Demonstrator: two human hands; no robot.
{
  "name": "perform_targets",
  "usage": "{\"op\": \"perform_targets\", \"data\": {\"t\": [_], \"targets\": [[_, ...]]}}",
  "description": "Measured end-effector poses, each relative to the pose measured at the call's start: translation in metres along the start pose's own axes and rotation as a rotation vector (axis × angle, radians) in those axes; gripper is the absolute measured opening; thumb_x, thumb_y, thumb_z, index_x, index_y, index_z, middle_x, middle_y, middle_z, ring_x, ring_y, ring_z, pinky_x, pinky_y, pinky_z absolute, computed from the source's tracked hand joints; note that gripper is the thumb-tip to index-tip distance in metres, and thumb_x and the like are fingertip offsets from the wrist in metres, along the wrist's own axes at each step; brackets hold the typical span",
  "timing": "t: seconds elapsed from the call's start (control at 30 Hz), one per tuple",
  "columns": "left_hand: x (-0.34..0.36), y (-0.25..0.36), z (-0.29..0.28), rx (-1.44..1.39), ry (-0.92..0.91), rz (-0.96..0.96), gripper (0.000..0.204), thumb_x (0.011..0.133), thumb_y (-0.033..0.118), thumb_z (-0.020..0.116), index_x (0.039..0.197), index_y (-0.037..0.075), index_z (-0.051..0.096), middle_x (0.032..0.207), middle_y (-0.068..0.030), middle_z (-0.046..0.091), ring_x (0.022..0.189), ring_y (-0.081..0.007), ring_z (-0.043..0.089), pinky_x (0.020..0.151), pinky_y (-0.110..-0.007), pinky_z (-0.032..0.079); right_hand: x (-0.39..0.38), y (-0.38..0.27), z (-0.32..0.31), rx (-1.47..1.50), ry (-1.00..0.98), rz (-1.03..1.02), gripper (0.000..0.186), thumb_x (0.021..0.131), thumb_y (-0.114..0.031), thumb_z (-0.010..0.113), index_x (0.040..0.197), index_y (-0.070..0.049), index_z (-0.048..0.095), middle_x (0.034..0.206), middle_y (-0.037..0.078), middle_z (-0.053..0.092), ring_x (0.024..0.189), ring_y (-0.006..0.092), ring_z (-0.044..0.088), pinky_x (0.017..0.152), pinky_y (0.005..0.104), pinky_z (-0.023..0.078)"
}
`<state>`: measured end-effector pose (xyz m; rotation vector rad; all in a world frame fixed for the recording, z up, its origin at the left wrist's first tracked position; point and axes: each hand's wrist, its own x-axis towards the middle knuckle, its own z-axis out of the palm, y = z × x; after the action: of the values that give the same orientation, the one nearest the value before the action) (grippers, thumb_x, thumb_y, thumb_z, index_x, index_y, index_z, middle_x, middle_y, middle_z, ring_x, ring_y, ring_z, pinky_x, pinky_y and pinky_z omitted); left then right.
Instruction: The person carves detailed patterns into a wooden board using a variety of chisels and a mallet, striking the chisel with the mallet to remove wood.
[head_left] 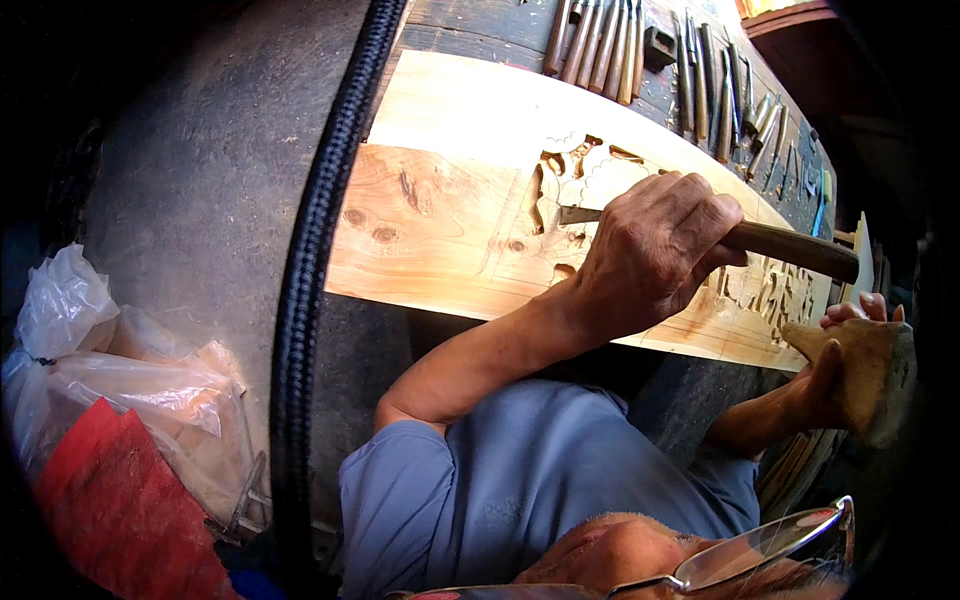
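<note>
My left hand [660, 240] is closed around a chisel [795, 250]. Its flat metal blade points left and meets a long pale wooden board [450, 105], beside cut-out openings and pencilled curves. The thick brown handle sticks out to the right of my fist. At the far right my right hand [828, 368] grips a worn wooden mallet [885, 380], held apart from the chisel's end. Carved openwork covers the board's right part, while its left end is plain with several knots.
Several chisels and gouges [610, 50] lie in a row along the bench's far side, near a small dark block [660, 47]. A black braided cord [318, 220] crosses the view. At lower left sit a clear plastic bag [150, 370] and a red sheet [125, 505].
</note>
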<state>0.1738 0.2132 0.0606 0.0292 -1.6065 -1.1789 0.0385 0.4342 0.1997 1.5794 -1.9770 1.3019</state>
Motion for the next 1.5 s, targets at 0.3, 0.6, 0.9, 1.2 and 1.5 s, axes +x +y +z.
{"op": "perform_targets", "data": {"t": [0.3, 0.6, 0.9, 1.2, 1.5], "targets": [[-0.008, 0.002, -0.002, 0.049, -0.008, 0.087, 0.040, 0.086, 0.019, 0.087, 0.116, 0.002, 0.066, 0.097, -0.0129, 0.065, 0.085, -0.0327, 0.067, 0.077, -0.047, 0.055, 0.011, 0.002, -0.006, -0.016, 0.112, -0.027, 0.057, 0.096, -0.021, 0.084, 0.139, 0.005, 0.057, 0.139, 0.027, 0.066, 0.097, 0.0308, 0.074, 0.084, 0.0336, 0.061], [-0.009, 0.003, -0.004, 0.060, -0.021, 0.089, 0.042, 0.086, 0.020, 0.088, 0.117, 0.003, 0.066, 0.095, -0.0127, 0.064, 0.084, -0.0323, 0.066, 0.075, -0.047, 0.054, 0.039, 0.015, -0.046, -0.594, -0.346, -0.008, 0.049, 0.092, -0.023, 0.090, 0.130, 0.003, 0.073, 0.129, 0.021, 0.077, 0.109, 0.0272, 0.078, 0.096, 0.0410, 0.064], [-0.020, -0.004, -0.004, 0.024, -0.038, 0.011, 0.033, 0.087, 0.023, 0.087, 0.111, 0.005, 0.072, 0.088, -0.0112, 0.066, 0.081, -0.0318, 0.067, 0.073, -0.046, 0.055, 0.003, 0.006, -0.007, -0.219, 0.068, 0.090, 0.075, 0.089, -0.014, 0.090, 0.151, 0.005, 0.053, 0.129, 0.026, 0.070, 0.101, 0.0256, 0.072, 0.086, 0.0346, 0.063], [-0.020, 0.002, -0.005, 0.164, -0.260, 0.049, 0.029, 0.094, 0.032, 0.079, 0.108, 0.008, 0.070, 0.081, -0.0073, 0.053, 0.073, -0.0271, 0.059, 0.064, -0.043, 0.047, -0.056, 0.001, -0.012, 0.740, 0.238, 0.682, 0.083, 0.107, -0.027, 0.069, 0.167, 0.006, 0.022, 0.140, 0.022, 0.051, 0.104, 0.0215, 0.061, 0.082, 0.0304, 0.056], [-0.016, 0.000, -0.005, 0.270, -0.376, -0.013, 0.025, 0.099, 0.033, 0.076, 0.107, 0.011, 0.069, 0.081, -0.0074, 0.057, 0.070, -0.0288, 0.059, 0.064, -0.042, 0.048, -0.081, 0.019, -0.010, 0.626, 0.285, 0.744, 0.075, 0.106, -0.031, 0.069, 0.162, 0.005, 0.034, 0.136, 0.018, 0.055, 0.096, 0.0161, 0.063, 0.078, 0.0290, 0.055]]}}
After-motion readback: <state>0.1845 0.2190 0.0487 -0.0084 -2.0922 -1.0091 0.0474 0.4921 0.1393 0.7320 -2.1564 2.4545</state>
